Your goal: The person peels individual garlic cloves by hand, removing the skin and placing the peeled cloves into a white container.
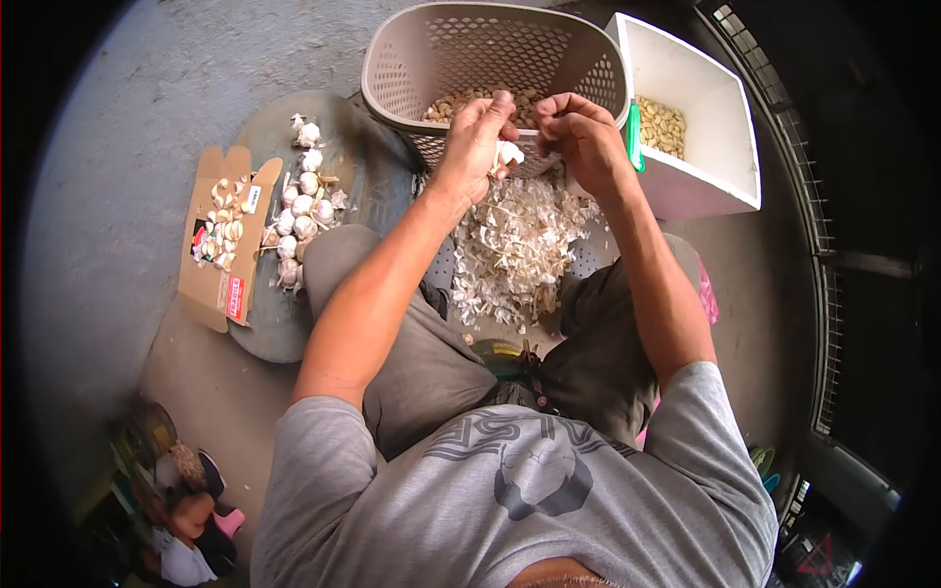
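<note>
My left hand is closed around a white garlic bulb, held over the near rim of a taupe plastic basket. To its right, my right hand is raised with its fingers curled together; anything between them is too small to make out. Garlic cloves lie in the bottom of the basket. Beneath both hands, a heap of papery garlic skins spreads between my legs.
Left, whole garlic bulbs sit on a round grey surface, beside a cardboard flap with loose cloves. Right, a white foam box contains peeled cloves; a green handle hangs at its edge.
</note>
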### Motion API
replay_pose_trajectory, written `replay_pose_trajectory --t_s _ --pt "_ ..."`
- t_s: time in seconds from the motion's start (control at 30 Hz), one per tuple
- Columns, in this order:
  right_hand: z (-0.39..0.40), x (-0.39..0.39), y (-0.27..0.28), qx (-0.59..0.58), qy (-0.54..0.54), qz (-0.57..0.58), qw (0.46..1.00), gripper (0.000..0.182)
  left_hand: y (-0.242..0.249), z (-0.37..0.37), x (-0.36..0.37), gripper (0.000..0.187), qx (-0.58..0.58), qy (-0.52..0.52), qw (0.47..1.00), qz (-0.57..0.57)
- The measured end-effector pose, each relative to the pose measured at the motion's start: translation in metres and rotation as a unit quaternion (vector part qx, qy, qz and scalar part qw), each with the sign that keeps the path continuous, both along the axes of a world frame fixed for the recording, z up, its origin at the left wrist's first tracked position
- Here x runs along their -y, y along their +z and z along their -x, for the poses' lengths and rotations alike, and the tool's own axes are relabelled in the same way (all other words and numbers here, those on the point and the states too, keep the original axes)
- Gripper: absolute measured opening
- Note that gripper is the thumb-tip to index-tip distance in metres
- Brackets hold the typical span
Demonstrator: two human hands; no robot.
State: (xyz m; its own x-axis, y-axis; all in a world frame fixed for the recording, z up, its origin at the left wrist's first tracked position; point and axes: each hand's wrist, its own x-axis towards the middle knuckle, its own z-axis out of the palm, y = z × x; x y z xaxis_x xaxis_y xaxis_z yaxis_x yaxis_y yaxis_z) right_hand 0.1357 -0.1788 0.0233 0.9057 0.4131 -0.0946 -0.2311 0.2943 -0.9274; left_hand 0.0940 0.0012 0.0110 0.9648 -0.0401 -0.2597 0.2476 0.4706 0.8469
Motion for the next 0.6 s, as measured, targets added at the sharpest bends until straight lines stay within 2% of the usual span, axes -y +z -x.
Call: replay_pose_trajectory --t_s 0.03,0.07,0.1,0.17,0.2,0.23,0.3,0.5,0.6 --pt "-0.002 0.000 0.001 0.018 0.003 0.015 1.000 0.020 -0.001 -0.001 -0.003 0.045 -0.022 0.011 1.000 0.014" --pt "0.002 0.001 0.001 0.096 0.004 0.106 0.990 0.023 -0.001 -0.001 -0.008 0.054 -0.030 0.003 1.000 0.004" --pt "0.013 0.000 0.014 0.150 0.017 0.174 0.973 0.016 -0.003 -0.003 -0.010 0.054 -0.042 0.008 0.999 0.015" --pt "0.033 -0.012 0.030 0.255 0.040 0.284 0.923 0.018 -0.009 -0.006 -0.013 0.056 -0.068 0.015 0.997 0.037" --pt "0.045 -0.019 0.037 0.249 0.047 0.246 0.936 0.021 -0.009 -0.006 -0.014 0.058 -0.075 0.002 0.997 0.036" --pt "0.042 -0.019 0.023 0.333 0.043 0.281 0.899 0.018 -0.009 -0.005 -0.013 0.059 -0.069 0.003 0.997 0.028" --pt "0.039 -0.021 0.015 0.381 0.024 0.318 0.868 0.016 -0.010 -0.002 -0.008 0.060 -0.059 0.001 0.998 0.013" --pt "0.037 -0.018 0.032 0.271 0.053 0.309 0.910 0.012 -0.004 -0.002 -0.009 0.072 -0.058 0.007 0.998 -0.018" --pt "0.036 -0.016 0.023 0.214 0.062 0.224 0.949 0.012 0.000 -0.001 -0.011 0.075 -0.060 -0.018 0.998 -0.017"
